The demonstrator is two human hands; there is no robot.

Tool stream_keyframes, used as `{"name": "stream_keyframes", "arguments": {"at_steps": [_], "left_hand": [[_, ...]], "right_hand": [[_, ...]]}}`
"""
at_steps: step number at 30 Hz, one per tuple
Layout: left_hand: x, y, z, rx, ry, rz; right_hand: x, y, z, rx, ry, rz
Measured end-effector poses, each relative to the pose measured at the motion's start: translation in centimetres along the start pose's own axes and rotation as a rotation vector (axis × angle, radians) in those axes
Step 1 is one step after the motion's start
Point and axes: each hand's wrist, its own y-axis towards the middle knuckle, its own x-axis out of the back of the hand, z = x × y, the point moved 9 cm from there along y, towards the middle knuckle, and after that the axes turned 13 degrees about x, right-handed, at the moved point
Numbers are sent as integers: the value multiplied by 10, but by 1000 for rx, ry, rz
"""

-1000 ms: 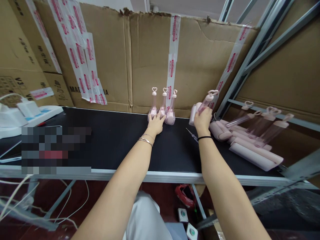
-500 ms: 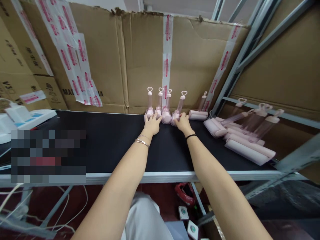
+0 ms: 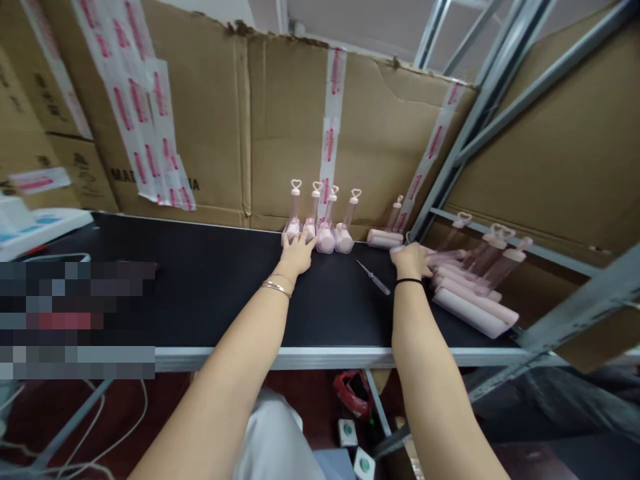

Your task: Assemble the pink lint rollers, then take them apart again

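Observation:
Several pale pink pieces [image 3: 343,239], each with a clear tube topped by a heart-shaped loop, stand in a row against the cardboard at the back. My left hand [image 3: 297,257] rests with spread fingers against the two leftmost pieces of that row. Farther right, my right hand [image 3: 412,261] is closed over a pink piece [image 3: 397,249] at the near left of a pile; its fingertips are partly hidden. The other pink pieces of the pile [image 3: 475,312] lie on their sides, right of that hand. Between my hands a small screwdriver [image 3: 374,277] lies on the black tabletop [image 3: 330,313].
One more pink piece [image 3: 385,239] lies at the back, right of the row. A metal rack frame [image 3: 555,330] bounds the right side. A white power strip [image 3: 55,230] sits at the left. Tall cardboard [image 3: 280,120] closes off the back.
My right hand has let go of the rightmost piece in the row and moved right to the pile. That piece stands more tightly against its neighbour. The screwdriver now shows.

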Motion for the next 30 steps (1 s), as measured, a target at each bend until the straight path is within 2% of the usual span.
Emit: {"name": "stream_keyframes", "arguments": {"at_steps": [4,8,13,16,19,21,23,25,27,30], "left_hand": [[-1,-1,0,1,-28,8],[0,-3,1,1,-38,7],[0,-3,1,-11,-41,1],[-1,-2,1,-11,-46,9],[-1,-3,0,-8,-51,15],[-1,-3,0,-9,-50,21],[-1,-4,0,-9,-49,29],[-1,-4,1,-9,-49,33],[-1,-4,1,-3,-47,31],[-1,-4,2,3,-43,23]], "right_hand": [[-15,-4,15,130,-107,34],[-27,-17,48,345,-192,45],[-53,-22,73,538,-115,175],[-50,-18,76,577,-76,161],[-30,-10,64,490,-58,20],[-17,-4,44,341,-55,-96],[-15,-1,20,202,-60,-147],[-24,4,3,150,-65,-119],[-38,12,-9,156,-57,-73],[-66,26,-13,236,-86,108]]}}
